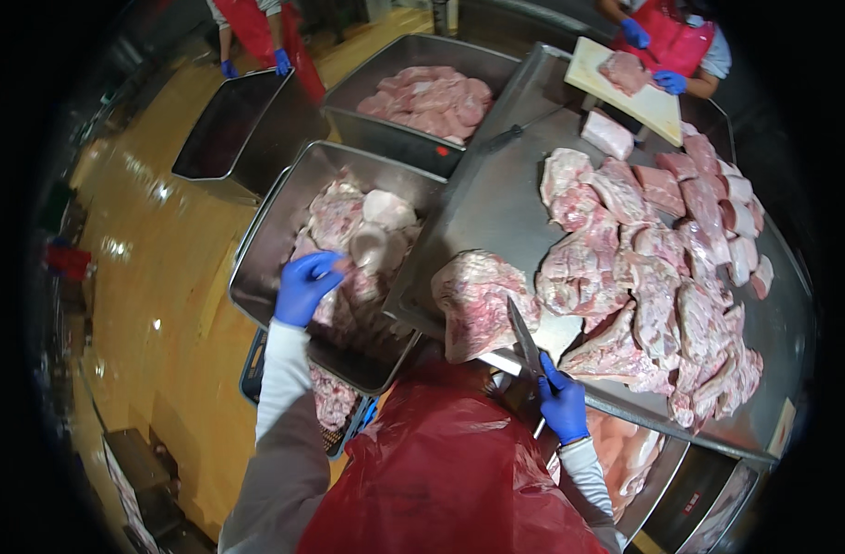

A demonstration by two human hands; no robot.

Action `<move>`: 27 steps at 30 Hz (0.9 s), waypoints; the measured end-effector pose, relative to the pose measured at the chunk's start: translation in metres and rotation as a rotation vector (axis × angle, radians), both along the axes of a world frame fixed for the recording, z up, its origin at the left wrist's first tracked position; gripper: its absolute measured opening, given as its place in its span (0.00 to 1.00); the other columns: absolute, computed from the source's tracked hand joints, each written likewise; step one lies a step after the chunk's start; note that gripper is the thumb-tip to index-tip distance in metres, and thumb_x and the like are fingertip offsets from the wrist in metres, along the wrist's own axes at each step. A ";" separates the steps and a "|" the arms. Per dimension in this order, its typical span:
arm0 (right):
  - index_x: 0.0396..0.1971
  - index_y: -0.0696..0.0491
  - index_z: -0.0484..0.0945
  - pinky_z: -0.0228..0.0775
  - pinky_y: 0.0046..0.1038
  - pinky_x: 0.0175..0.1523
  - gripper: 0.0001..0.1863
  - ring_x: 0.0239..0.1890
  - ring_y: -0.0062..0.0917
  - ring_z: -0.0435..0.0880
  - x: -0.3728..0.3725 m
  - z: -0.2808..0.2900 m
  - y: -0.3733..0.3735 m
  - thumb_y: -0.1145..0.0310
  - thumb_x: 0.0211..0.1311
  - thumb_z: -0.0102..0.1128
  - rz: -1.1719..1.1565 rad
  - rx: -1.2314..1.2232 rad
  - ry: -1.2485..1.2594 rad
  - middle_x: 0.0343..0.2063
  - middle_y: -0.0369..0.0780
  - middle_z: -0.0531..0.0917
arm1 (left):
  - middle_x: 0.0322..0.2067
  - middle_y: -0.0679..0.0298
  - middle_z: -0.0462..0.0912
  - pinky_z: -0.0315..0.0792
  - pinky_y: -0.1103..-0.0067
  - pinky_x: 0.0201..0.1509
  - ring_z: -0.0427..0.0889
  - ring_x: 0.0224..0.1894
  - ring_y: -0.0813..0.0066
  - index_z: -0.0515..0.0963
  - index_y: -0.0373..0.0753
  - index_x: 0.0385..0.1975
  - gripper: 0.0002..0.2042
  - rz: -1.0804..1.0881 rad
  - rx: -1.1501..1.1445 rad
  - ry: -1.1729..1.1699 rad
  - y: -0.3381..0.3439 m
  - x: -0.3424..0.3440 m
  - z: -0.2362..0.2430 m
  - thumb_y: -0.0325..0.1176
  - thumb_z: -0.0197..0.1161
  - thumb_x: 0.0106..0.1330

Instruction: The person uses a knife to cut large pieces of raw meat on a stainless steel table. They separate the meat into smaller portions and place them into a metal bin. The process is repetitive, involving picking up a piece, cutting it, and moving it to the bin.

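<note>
My right hand (563, 406), in a blue glove, is closed round the handle of a knife (524, 337). Its blade points away from me, over the right part of a pale pink slab of meat (473, 300) at the table's near left edge. My left hand (304, 288), also gloved in blue, is over a deep metal bin (265, 263) of meat pieces and trimmings (338, 217). Its fingers are drawn together, and a blurred pinkish bit shows at the tips; I cannot make out what it is.
Many fatty cuts (658, 277) are heaped on the right of the metal table (478, 198). A sharpening steel (510, 137) lies farther back. Two co-workers are beyond: one at a white cutting board (663, 111), one gripping an upright-sided bin (201, 138). Another bin (353, 125) holds meat.
</note>
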State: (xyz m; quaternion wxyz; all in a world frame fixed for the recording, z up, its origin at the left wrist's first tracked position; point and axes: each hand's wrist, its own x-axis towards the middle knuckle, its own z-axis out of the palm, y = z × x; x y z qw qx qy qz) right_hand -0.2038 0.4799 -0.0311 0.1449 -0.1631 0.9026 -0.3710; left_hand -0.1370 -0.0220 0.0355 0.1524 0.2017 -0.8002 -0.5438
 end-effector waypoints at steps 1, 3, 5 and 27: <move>0.67 0.41 0.78 0.78 0.39 0.36 0.27 0.27 0.45 0.84 0.002 -0.002 0.000 0.72 0.67 0.62 0.062 0.061 0.056 0.30 0.50 0.85 | 0.38 0.65 0.89 0.80 0.79 0.49 0.84 0.40 0.82 0.87 0.33 0.43 0.10 0.081 -0.033 -0.080 -0.024 0.044 -0.030 0.21 0.71 0.62; 0.67 0.40 0.78 0.78 0.43 0.37 0.27 0.29 0.46 0.85 0.007 -0.007 0.004 0.70 0.67 0.61 0.170 0.185 0.174 0.32 0.50 0.85 | 0.38 0.65 0.89 0.80 0.78 0.51 0.85 0.40 0.79 0.88 0.33 0.38 0.07 0.261 0.074 -0.075 -0.035 0.125 -0.065 0.20 0.71 0.62; 0.67 0.37 0.77 0.78 0.45 0.36 0.28 0.30 0.48 0.86 0.004 -0.014 0.006 0.69 0.67 0.61 0.232 0.138 0.179 0.34 0.50 0.86 | 0.37 0.63 0.90 0.80 0.78 0.51 0.86 0.41 0.78 0.87 0.33 0.38 0.08 0.362 0.108 -0.067 -0.085 0.273 -0.176 0.17 0.68 0.60; 0.69 0.39 0.75 0.80 0.44 0.41 0.31 0.36 0.47 0.87 0.028 -0.012 0.046 0.71 0.65 0.60 -0.014 0.151 0.147 0.41 0.47 0.87 | 0.42 0.49 0.85 0.78 0.59 0.51 0.85 0.46 0.49 0.83 0.38 0.42 0.12 -1.100 -0.920 -0.093 0.210 -0.176 -0.123 0.34 0.65 0.59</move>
